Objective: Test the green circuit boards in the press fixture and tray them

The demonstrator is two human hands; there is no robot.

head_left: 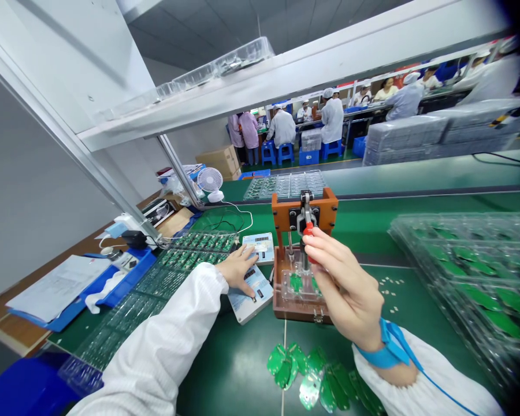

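Observation:
My right hand [344, 283], with a blue wrist strap [387, 345] on its wrist, has its fingers closed on the red handle [309, 230] of a toggle clamp. The clamp is mounted on an orange and brown test fixture [281, 211]. Under a clear plate in the fixture lies a green circuit board [296, 282], partly hidden by my hand. My left hand [238, 268] is spread over two light blue and white boxes with small displays. Its thumb rests on the nearer box [247, 312]; the fingers reach to the farther box [262, 245].
Loose green circuit boards [309, 387] lie in front of the fixture. Stacked clear trays of boards [481, 277] stand at right, another board tray [190, 251] at left. A small white fan [210, 180] stands behind. A shelf beam [286, 78] crosses overhead. Several people sit farther back.

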